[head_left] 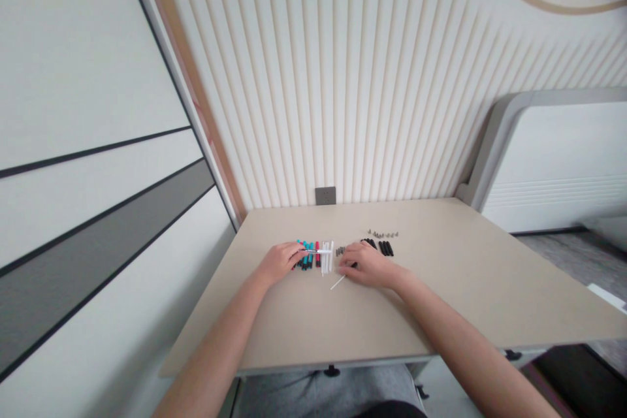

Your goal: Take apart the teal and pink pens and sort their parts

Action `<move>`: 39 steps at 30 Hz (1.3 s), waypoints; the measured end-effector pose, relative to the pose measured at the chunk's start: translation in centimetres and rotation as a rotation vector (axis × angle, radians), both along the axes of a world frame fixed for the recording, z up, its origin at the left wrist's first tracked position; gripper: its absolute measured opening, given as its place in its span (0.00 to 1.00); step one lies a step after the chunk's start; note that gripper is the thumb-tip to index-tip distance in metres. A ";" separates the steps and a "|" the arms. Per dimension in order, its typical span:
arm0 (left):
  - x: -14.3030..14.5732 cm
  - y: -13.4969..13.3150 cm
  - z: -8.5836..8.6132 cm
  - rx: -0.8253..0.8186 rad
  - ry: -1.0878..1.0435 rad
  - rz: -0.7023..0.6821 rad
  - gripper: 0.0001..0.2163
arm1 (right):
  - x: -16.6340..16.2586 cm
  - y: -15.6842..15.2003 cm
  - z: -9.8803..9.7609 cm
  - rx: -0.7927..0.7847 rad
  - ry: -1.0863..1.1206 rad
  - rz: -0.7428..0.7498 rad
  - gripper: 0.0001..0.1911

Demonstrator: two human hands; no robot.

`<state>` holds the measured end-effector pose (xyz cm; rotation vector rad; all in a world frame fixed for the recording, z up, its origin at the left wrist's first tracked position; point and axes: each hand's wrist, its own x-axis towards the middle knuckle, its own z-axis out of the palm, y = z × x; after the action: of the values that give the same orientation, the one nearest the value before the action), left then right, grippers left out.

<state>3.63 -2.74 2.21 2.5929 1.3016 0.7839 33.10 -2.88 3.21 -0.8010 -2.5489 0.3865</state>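
Note:
My left hand (283,260) is closed around a slim pen-like piece (313,251), dark near the fingers and pale towards its right end. Beside and beneath it lie turquoise and black pen parts (307,264) and a red pen part (318,252). White tubes (326,264) lie in a row between my hands. My right hand (368,266) rests low over the table, its fingers curled and closed. A thin white rod (337,283) sticks out below its fingertips, with something dark by them. What those fingers grip is partly hidden. Small grey pieces (339,251) lie just left of them.
Black cylindrical pieces (386,248) lie side by side past my right hand. Behind them is a line of small metal parts (383,234). The beige table (313,326) stands against a ribbed wall with a dark socket (326,195). A white cabinet stands at the left.

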 end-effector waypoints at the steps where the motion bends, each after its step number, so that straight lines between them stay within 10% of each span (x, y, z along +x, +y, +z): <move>1: 0.0 0.0 0.0 0.007 -0.001 -0.003 0.18 | -0.1 0.1 -0.1 -0.001 0.036 -0.029 0.08; 39: 1.3 -1.0 1.0 -0.010 -0.267 0.095 0.13 | -1.9 0.2 -1.9 -0.092 0.065 -0.105 0.08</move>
<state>4.89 -3.77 3.18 2.3318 1.3492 1.0932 31.19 -2.66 1.26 -0.9363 -2.4317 0.4904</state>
